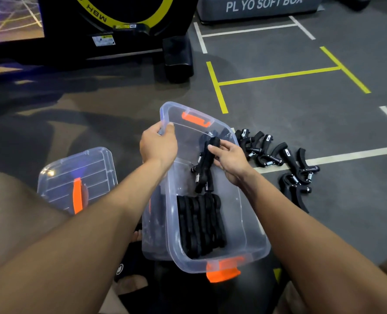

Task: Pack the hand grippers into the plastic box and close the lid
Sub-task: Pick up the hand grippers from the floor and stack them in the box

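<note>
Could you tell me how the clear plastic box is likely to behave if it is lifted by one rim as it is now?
The plastic box looks thin-walled, so its rim may flex under the left hand. The packed hand grippers sit bunched at the near end, so it would probably tip that way. They might slide on the smooth floor inside.

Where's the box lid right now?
In the head view the lid lies flat on the floor at the left, beside the plastic box and just past the left forearm, its orange latch facing up.
</note>
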